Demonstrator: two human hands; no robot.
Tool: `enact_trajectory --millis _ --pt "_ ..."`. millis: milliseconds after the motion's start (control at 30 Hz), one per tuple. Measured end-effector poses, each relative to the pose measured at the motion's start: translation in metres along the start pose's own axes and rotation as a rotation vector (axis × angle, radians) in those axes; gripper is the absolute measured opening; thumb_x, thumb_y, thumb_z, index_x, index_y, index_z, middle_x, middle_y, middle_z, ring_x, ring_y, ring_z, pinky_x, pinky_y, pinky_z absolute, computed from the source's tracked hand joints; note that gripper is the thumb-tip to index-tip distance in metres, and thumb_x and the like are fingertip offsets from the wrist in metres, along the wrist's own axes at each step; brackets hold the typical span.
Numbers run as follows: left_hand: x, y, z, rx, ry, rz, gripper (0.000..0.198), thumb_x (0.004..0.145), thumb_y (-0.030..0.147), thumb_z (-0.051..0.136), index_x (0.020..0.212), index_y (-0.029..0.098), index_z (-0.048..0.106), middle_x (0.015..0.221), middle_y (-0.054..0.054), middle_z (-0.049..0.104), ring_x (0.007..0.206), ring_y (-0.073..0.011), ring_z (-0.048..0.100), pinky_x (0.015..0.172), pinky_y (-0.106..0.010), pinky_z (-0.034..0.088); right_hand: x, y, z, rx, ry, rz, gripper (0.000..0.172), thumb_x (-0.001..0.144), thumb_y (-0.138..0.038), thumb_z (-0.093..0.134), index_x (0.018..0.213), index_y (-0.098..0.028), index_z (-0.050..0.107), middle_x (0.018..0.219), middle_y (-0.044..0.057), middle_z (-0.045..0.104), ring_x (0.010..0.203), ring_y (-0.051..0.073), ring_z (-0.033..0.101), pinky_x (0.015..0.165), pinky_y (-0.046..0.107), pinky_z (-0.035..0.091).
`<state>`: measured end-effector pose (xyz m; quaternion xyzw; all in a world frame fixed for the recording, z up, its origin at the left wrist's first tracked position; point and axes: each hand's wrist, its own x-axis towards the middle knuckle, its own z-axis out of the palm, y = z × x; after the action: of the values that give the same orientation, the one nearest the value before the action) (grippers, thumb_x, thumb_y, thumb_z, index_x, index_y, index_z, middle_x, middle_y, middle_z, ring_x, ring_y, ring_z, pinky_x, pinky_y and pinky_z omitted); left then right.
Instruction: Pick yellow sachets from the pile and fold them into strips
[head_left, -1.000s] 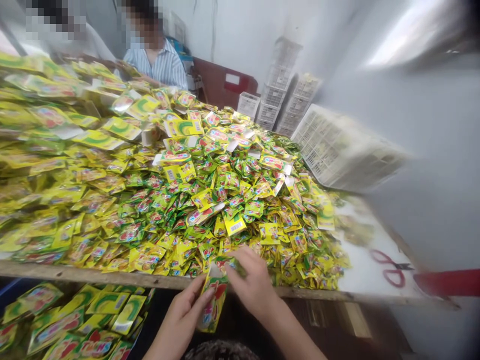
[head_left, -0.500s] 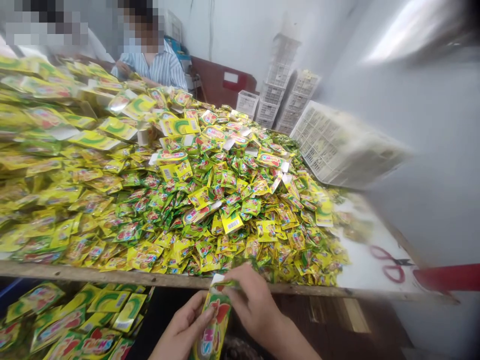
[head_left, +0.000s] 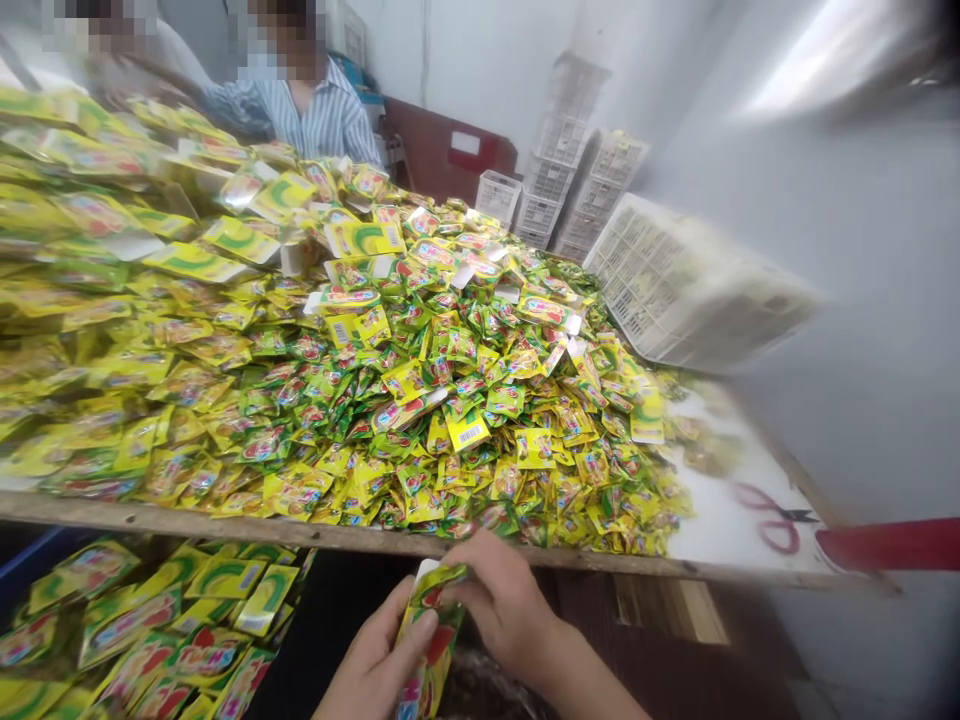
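My left hand (head_left: 382, 645) is closed round a slim yellow-green printed carton (head_left: 442, 645), its thumb lying across the front. The carton is held slanted, with its white flap upright at the top end. At that open end, the fingers of my right hand (head_left: 510, 605) pinch a small green-yellow packet (head_left: 450, 576), which lies partly within the carton's mouth. Just beyond both hands, a large heap of small shiny packets (head_left: 420, 500) covers the table, with flat cartons (head_left: 364, 240) strewn over it.
A blue-rimmed bin at lower left holds several filled cartons (head_left: 206, 655). Red-handled scissors (head_left: 776, 530) lie on the white tabletop (head_left: 720, 500) by a red object (head_left: 892, 545). A white crate (head_left: 667, 280) tilts at right; stacked crates (head_left: 555, 160) stand behind. A person in a striped shirt (head_left: 322, 120) sits opposite.
My right fingers have brought the small packet down to the carton's mouth. The carton has shifted slightly. The person opposite has stretched an arm towards the left.
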<state>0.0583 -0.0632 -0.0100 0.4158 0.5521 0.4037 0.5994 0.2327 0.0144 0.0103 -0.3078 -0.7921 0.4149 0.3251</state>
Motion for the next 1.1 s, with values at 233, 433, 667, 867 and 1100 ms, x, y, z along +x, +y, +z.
enact_trajectory --millis 233,433,667,867,1100 --pt "-0.001 0.005 0.007 0.016 0.069 -0.014 0.031 0.087 0.043 0.058 0.109 0.023 0.070 0.100 -0.003 0.071 0.094 -0.0252 0.060 0.086 -0.028 0.046 -0.003 -0.006 0.006 -0.013 0.003 0.004 0.013 0.094 -0.019 0.052 0.104 -0.021 0.060 0.095 0.006 0.065 0.089 0.019 0.057 0.083 0.031 0.044" --pt "-0.008 0.006 0.011 -0.067 0.068 -0.084 0.029 0.081 0.047 0.064 0.085 0.019 0.070 0.081 -0.002 0.067 0.080 -0.0218 0.057 0.072 -0.026 0.047 -0.001 -0.016 -0.002 -0.015 -0.093 0.229 0.009 0.089 -0.016 0.060 0.094 -0.021 0.066 0.089 0.001 0.064 0.084 0.016 0.059 0.077 0.025 0.044" --pt "-0.012 0.010 0.011 -0.123 -0.001 -0.063 0.030 0.076 0.041 0.072 0.099 0.022 0.071 0.087 -0.002 0.070 0.084 -0.0227 0.059 0.075 -0.027 0.048 0.012 -0.031 -0.019 0.011 -0.316 0.162 0.027 0.080 -0.008 0.063 0.102 -0.023 0.067 0.096 0.001 0.064 0.090 0.017 0.059 0.078 0.024 0.044" --pt "-0.009 0.008 0.009 -0.167 0.033 -0.047 0.026 0.077 0.038 0.071 0.100 0.025 0.068 0.087 0.000 0.069 0.090 -0.0235 0.060 0.079 -0.027 0.049 0.016 -0.023 -0.014 0.043 -0.082 0.180 0.007 0.088 -0.016 0.063 0.084 -0.022 0.066 0.080 -0.002 0.063 0.078 0.015 0.057 0.076 0.026 0.043" --pt "-0.008 0.001 0.009 -0.171 0.015 -0.026 0.040 0.072 0.038 0.076 0.109 0.026 0.070 0.092 -0.001 0.073 0.087 -0.0250 0.063 0.081 -0.031 0.051 -0.002 -0.012 0.010 -0.035 -0.205 0.051 0.011 0.074 -0.034 0.080 0.077 -0.025 0.073 0.102 0.003 0.061 0.103 0.022 0.049 0.090 0.036 0.042"
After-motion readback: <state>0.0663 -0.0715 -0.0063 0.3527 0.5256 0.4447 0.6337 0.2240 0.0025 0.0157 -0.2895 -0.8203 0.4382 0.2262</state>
